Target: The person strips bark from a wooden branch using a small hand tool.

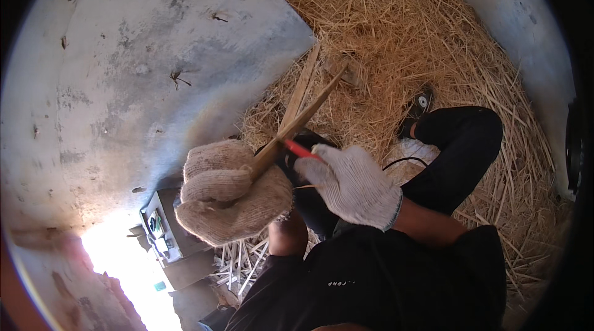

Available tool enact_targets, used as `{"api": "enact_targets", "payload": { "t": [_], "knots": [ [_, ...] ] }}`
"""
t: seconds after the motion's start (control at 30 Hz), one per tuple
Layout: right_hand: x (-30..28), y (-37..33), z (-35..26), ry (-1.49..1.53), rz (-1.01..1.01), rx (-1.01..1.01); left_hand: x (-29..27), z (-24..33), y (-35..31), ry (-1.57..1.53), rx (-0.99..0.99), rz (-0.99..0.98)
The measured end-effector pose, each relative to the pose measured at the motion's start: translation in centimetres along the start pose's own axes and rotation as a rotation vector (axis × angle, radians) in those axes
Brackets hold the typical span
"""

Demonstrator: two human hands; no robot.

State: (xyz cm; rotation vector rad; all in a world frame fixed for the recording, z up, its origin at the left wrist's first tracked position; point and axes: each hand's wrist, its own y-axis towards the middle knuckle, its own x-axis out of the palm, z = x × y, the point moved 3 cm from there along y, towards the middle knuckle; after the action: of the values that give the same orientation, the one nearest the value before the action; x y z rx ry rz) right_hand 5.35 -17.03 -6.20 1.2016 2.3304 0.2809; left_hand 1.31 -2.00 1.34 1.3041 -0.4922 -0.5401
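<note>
Here we are: I have the left hand (235,198) in its thick brown knitted glove, fingers folded round the lower end of a wooden strip (302,119). The strip runs up and away from that fist, slanting to the right, its far end free in the air. Just right of the fist, my right hand (359,185), white-gloved, pinches a red tool (303,150), its tip at the strip's side; whether it touches, I can't tell from here.

How will this strip handle? I'd call it light, stiff along its length, a little springy towards the thin end, dry rather than slippery. The edges look likely to splinter, and the narrow far tip would snap first. So I'd take hold low, right where the left glove grips, keeping bare skin off those edges. Behind it, beyond the left hand, a second pale strip (303,86) slants up, and past that spreads a bed of straw-coloured shavings (396,46).
</note>
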Motion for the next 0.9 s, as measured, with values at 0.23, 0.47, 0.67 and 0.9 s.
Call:
{"api": "enact_targets", "payload": {
  "t": [0.23,0.47,0.67,0.9],
  "knots": [
    [2.0,-2.6,11.6,-0.398,-0.221,0.298,0.4,-0.8,0.3,0.011,-0.023,0.114],
    [-1.1,-2.4,4.6,-0.378,-0.295,0.544,-0.3,-2.1,0.6,0.030,-0.082,0.181],
    [-1.8,0.0,-1.3,0.058,-0.292,0.299,0.9,0.6,1.4,0.091,-0.070,-0.180],
    [-0.4,-1.5,10.4,-0.258,-0.020,0.369,0.9,1.0,0.3,-0.019,-0.069,-0.074]
  ]
}}
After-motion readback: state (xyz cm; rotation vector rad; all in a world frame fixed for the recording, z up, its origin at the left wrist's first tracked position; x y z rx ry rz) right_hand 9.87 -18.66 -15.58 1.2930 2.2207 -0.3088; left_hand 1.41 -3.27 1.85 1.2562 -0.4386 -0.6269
